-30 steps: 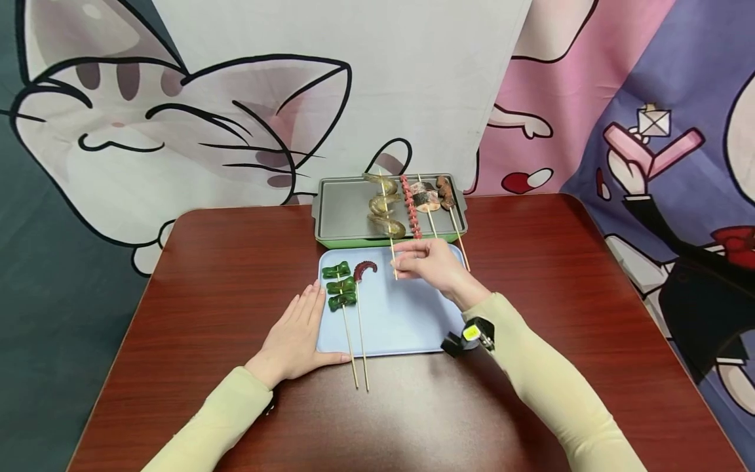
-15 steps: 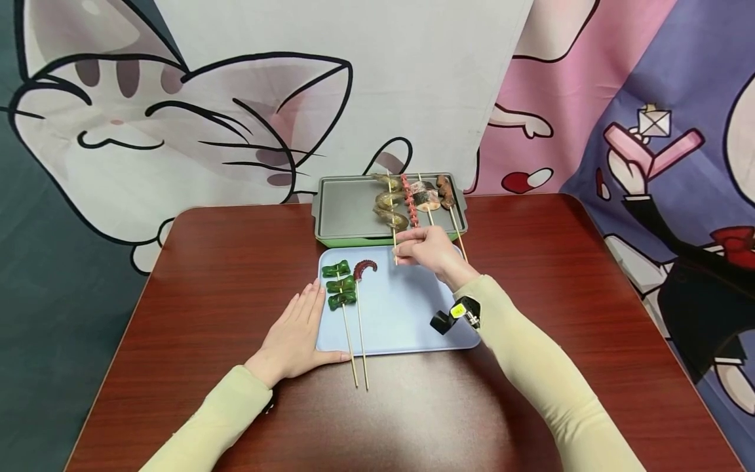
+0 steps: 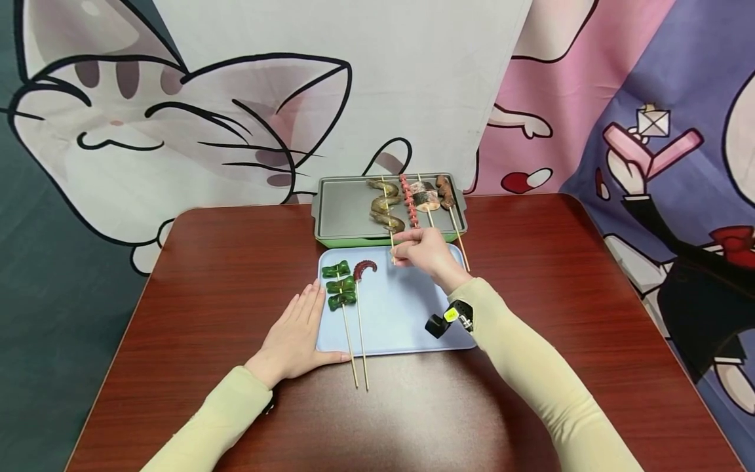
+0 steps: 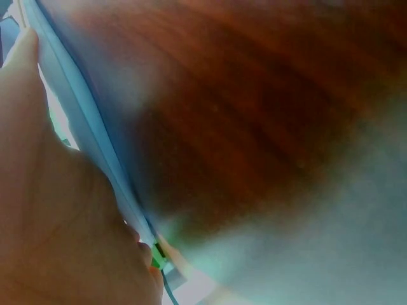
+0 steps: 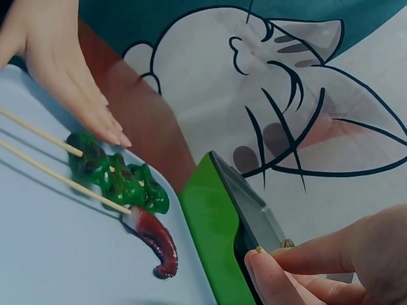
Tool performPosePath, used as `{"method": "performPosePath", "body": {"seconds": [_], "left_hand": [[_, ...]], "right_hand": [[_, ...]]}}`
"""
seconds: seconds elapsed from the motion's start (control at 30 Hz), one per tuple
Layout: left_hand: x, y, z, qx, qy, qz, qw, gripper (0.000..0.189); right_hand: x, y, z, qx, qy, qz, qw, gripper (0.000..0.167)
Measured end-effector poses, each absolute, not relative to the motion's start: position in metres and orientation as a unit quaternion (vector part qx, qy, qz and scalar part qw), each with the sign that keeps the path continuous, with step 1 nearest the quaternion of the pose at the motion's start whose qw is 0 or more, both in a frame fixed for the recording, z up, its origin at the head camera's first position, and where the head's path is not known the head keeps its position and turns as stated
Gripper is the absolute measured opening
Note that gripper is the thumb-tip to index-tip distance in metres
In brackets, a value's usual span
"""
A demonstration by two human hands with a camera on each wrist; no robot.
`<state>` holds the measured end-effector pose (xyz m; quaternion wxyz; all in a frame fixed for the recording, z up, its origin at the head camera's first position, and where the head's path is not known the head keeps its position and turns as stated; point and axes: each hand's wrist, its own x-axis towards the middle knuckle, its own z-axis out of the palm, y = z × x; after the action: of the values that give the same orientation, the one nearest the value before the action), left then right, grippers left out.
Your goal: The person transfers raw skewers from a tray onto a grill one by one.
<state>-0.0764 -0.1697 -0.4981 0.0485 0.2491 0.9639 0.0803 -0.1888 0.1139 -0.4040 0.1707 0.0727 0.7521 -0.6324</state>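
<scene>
In the head view, my right hand (image 3: 429, 254) pinches the bare stick end of a shrimp skewer (image 3: 386, 206). The skewer's several shrimp lie over the grey grill pan (image 3: 345, 206). My left hand (image 3: 295, 333) stays flat with straight fingers along the left edge of the light blue tray (image 3: 413, 314), its thumb at the front rim. On that tray are a green pepper skewer (image 3: 341, 286) and a dark red octopus tentacle skewer (image 3: 364, 267); both sticks overhang the front. From the right wrist, fingertips (image 5: 267, 270) meet around the stick, which mostly hides behind them.
Right of the shrimp, the pan holds a pink beaded skewer (image 3: 409, 202), a fish-slice skewer (image 3: 426, 196) and a brown meat skewer (image 3: 445, 192). Its green base (image 5: 210, 222) borders the tray's far side. Behind the reddish-brown table (image 3: 236, 262) hangs a cartoon cloth (image 3: 425, 78).
My right hand has moved forward toward the pan with the shrimp skewer, then slightly left, and the shrimp have come lower over the pan. The left hand has kept its place.
</scene>
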Motion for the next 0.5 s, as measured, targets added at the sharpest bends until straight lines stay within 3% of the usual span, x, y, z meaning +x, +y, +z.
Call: {"method": "performPosePath", "body": {"seconds": [0.5], "left_hand": [[-0.0761, -0.1700, -0.4987, 0.253, 0.963, 0.081, 0.041, 0.131]], "right_hand": [[-0.1816, 0.1185, -0.3980, 0.048, 0.782, -0.604, 0.145, 0.040]]}}
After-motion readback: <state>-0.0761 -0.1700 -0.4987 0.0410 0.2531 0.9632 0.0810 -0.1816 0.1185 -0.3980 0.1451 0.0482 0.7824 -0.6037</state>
